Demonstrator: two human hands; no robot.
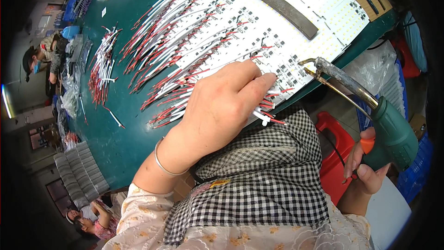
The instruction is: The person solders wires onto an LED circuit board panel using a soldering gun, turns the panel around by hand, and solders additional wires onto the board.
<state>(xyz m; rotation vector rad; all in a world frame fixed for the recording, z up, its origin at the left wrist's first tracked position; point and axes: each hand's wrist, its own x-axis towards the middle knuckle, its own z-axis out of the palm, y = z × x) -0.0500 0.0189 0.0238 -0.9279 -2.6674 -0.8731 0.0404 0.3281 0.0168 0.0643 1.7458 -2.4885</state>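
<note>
White circuit boards point(289, 48) spread from 12 to 2 o'clock; at centre the left hand point(217, 106) curls over red-and-white wires point(270, 106), its pinch hidden. At 4 o'clock the right hand point(367, 179) grips a green soldering gun point(397, 132), its tip point(306, 61) at the boards. Soldering seems in hand; the next move likely calls for steadying a wire end.

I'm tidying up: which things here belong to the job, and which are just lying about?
Apparently in the job:
green soldering gun, in the right hand
wires, some under the left hand
white circuit boards

Seemingly lying about:
clear plastic bag
red stool
</note>
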